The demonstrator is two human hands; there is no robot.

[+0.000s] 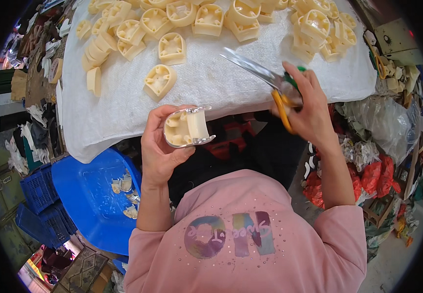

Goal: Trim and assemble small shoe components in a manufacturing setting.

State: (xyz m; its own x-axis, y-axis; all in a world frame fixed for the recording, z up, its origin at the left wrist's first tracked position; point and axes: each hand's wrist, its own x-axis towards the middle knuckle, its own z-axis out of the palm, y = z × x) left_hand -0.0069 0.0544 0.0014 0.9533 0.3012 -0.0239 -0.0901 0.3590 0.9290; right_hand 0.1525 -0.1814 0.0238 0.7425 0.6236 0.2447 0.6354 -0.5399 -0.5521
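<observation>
My left hand (158, 141) is closed around a cream plastic heel-shaped piece (178, 128) with a shiny silver band along its outer edge. The piece's hollow, ribbed side faces up, and the band's ends stick out past its right side. To the right, my right hand (309, 105) grips a pair of scissors (255, 67) by its orange and green handles. The blades point up and left over the table, apart from the piece. Nearest to my left hand on the cloth lies a single similar cream piece (160, 82), without a silver band.
A white woven cloth (211, 80) covers the table, with several cream pieces (209, 20) heaped along its far side and more at the far right. Lower left stands a blue plastic tub (87, 195) holding scraps (131, 211). Clear plastic sheeting (390, 122) and red bags (380, 176) lie at the right.
</observation>
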